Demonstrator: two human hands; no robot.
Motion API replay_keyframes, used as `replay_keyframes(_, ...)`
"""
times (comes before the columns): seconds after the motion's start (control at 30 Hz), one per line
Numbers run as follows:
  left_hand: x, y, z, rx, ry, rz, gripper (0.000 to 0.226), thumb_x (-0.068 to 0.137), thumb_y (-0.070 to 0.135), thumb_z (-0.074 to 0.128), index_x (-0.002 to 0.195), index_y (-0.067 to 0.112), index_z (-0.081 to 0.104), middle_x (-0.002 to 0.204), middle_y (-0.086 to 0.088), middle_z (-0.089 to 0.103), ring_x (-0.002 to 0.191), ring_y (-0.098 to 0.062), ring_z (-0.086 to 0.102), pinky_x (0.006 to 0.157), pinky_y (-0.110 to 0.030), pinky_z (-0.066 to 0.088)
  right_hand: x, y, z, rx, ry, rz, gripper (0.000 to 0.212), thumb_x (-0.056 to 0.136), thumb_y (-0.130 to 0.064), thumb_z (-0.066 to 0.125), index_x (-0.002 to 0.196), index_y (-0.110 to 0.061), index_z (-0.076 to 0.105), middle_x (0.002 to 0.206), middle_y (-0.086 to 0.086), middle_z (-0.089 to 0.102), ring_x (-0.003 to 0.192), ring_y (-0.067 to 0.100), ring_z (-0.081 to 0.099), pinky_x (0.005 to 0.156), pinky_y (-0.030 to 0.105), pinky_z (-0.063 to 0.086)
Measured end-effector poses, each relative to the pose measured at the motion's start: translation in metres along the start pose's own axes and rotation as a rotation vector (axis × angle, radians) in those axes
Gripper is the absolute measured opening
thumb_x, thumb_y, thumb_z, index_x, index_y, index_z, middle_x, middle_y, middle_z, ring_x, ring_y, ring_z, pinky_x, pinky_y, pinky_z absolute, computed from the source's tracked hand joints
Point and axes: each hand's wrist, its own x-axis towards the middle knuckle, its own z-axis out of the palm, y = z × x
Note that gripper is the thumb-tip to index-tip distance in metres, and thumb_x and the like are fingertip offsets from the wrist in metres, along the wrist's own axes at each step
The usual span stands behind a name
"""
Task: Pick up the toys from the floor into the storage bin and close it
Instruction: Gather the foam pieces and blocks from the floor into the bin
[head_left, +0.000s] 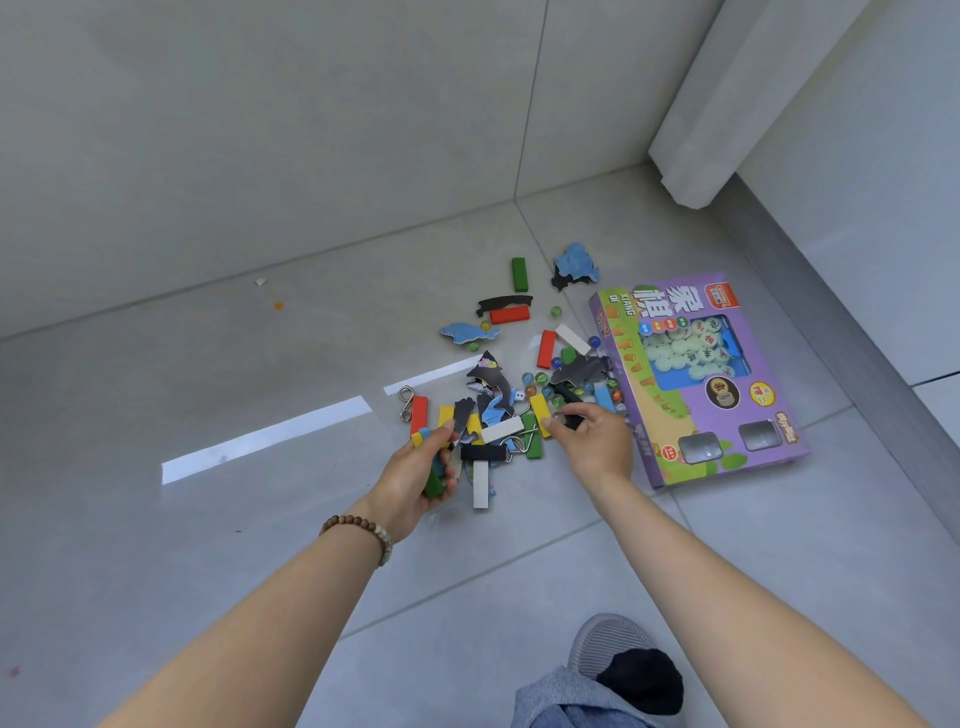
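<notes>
A heap of toys (514, 400) lies on the grey tiled floor: coloured wooden blocks, marbles, flat animal cut-outs and metal ring puzzles. My left hand (415, 475) grips several blocks, a green one (434, 483) and a yellow one (418, 439) showing. My right hand (592, 434) pinches a black block (569, 410) at the heap's right side. A purple chess game box (696, 379) lies flat to the right of the heap. No storage bin is in view.
Grey wall panels rise behind the heap. A white curtain (727, 98) hangs at the top right above a grey ledge (852, 332). A green block (519, 274) and blue cut-outs (576, 262) lie apart at the back. My slipper (613, 644) is at the bottom.
</notes>
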Motion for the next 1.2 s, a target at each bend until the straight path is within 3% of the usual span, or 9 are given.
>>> replay_keyframes(0.2, 0.001, 0.0, 0.001, -0.002, 0.017, -0.019, 0.027, 0.089, 0.037, 0.06, 0.099, 0.012, 0.056, 0.065, -0.001, 0.048, 0.057, -0.012, 0.045, 0.044, -0.017, 0.047, -0.016, 0.016, 0.011, 0.134, 0.033, -0.026, 0.017, 0.078, -0.025, 0.074, 0.095, -0.02, 0.071, 0.053, -0.009, 0.039, 0.05, 0.008, 0.035, 0.049, 0.021, 0.029)
replay_keyframes(0.37, 0.0, -0.001, 0.001, -0.012, 0.012, -0.016, 0.026, 0.09, 0.036, 0.059, 0.102, 0.012, 0.059, 0.065, 0.0, 0.047, 0.057, -0.012, 0.044, 0.045, -0.017, 0.047, -0.021, 0.026, 0.0, 0.192, 0.091, -0.057, 0.024, 0.08, -0.023, 0.074, 0.1, -0.019, 0.063, 0.053, 0.0, 0.039, 0.056, 0.014, 0.044, 0.061, 0.02, 0.039)
replay_keyframes(0.5, -0.001, -0.001, 0.0, -0.003, 0.011, -0.005, 0.023, 0.092, 0.035, 0.057, 0.098, 0.013, 0.06, 0.065, 0.0, 0.046, 0.057, -0.012, 0.044, 0.046, -0.018, 0.046, -0.025, 0.034, -0.009, 0.074, 0.029, -0.108, 0.026, 0.079, -0.027, 0.074, 0.097, -0.022, 0.055, 0.056, 0.001, 0.04, 0.057, 0.013, 0.043, 0.061, 0.025, 0.038)
replay_keyframes(0.6, -0.001, -0.002, -0.001, 0.008, 0.021, -0.003, 0.022, 0.092, 0.035, 0.057, 0.094, 0.013, 0.06, 0.066, 0.001, 0.046, 0.057, -0.012, 0.044, 0.048, -0.019, 0.047, -0.035, 0.038, -0.007, -0.038, -0.005, -0.128, 0.031, 0.079, -0.045, 0.068, 0.093, -0.024, 0.05, 0.055, -0.002, 0.041, 0.055, 0.014, 0.045, 0.057, 0.029, 0.036)
replay_keyframes(0.73, -0.002, -0.003, -0.002, 0.016, 0.029, -0.006, 0.022, 0.091, 0.036, 0.058, 0.087, 0.015, 0.061, 0.066, 0.0, 0.047, 0.058, -0.012, 0.044, 0.052, -0.021, 0.046, -0.049, 0.047, -0.007, -0.536, -0.078, -0.329, 0.032, 0.086, -0.053, 0.056, 0.094, -0.024, 0.045, 0.056, -0.006, 0.044, 0.055, 0.014, 0.047, 0.051, 0.029, 0.035)
replay_keyframes(0.8, -0.003, -0.003, -0.002, 0.018, 0.033, -0.009, 0.021, 0.091, 0.035, 0.058, 0.085, 0.015, 0.059, 0.066, 0.0, 0.046, 0.058, -0.012, 0.043, 0.051, -0.021, 0.046, -0.052, 0.05, -0.006, -0.621, -0.048, -0.413, 0.028, 0.091, -0.048, 0.052, 0.088, -0.021, 0.043, 0.059, -0.007, 0.047, 0.055, 0.015, 0.046, 0.046, 0.025, 0.029)
replay_keyframes(0.87, -0.004, -0.003, -0.003, 0.009, 0.034, -0.011, 0.021, 0.092, 0.034, 0.057, 0.086, 0.014, 0.058, 0.065, 0.0, 0.046, 0.058, -0.012, 0.043, 0.048, -0.02, 0.047, -0.051, 0.048, -0.005, -0.493, -0.054, -0.341, 0.026, 0.092, -0.043, 0.053, 0.083, -0.021, 0.041, 0.057, -0.006, 0.044, 0.053, 0.014, 0.044, 0.047, 0.023, 0.028)
replay_keyframes(1.0, -0.017, 0.009, -0.007, 0.008, 0.021, 0.018, 0.021, 0.092, 0.034, 0.056, 0.086, 0.014, 0.056, 0.062, 0.001, 0.046, 0.056, -0.011, 0.043, 0.048, -0.019, 0.045, -0.046, 0.012, -0.008, 0.153, -0.11, -0.049, 0.027, 0.09, -0.033, 0.059, 0.077, -0.013, 0.047, 0.052, -0.004, 0.037, 0.049, 0.012, 0.029, 0.045, 0.019, 0.024)
replay_keyframes(1.2, -0.088, 0.067, -0.043, 0.056, 0.031, 0.2, 0.033, 0.092, 0.043, 0.054, 0.071, 0.019, 0.046, 0.055, 0.006, 0.041, 0.05, -0.009, 0.037, 0.043, -0.016, 0.036, -0.081, -0.103, -0.025, 0.493, -0.523, 0.196, 0.021, 0.097, -0.023, 0.047, 0.079, -0.013, 0.049, 0.05, -0.004, 0.034, 0.042, 0.009, 0.024, 0.037, 0.018, 0.017)
